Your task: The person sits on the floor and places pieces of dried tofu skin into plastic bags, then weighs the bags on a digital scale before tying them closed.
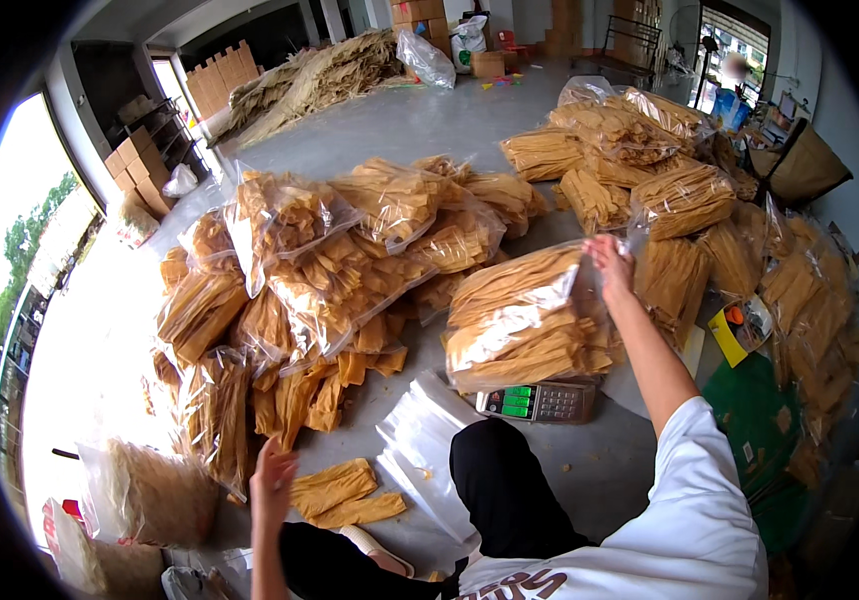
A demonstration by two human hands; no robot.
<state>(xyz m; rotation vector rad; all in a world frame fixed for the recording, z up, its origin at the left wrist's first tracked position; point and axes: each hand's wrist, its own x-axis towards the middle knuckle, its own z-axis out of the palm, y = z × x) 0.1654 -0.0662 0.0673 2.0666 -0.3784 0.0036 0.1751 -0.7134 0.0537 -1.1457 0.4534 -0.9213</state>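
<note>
A clear plastic bag (524,320) packed with flat tan dried strips sits on a digital scale (539,402) with green-lit displays and a keypad. My right hand (611,268) is closed on the upper right edge of this bag, its arm stretched forward. At the lower left, my left hand (271,480) holds nothing that I can see, and its fingers are loosely apart. Beside it on the floor lie a few loose tan strips (344,492). Flat empty plastic bags (427,450) are spread between these strips and the scale, next to my knee.
Filled bags are heaped at left (319,260) and right (649,170). Bags of paler material (149,490) stand lower left. A green sheet (759,440) and a yellow packet (739,330) lie at right. Farther back are a pale pile (319,85) and cardboard boxes (139,170).
</note>
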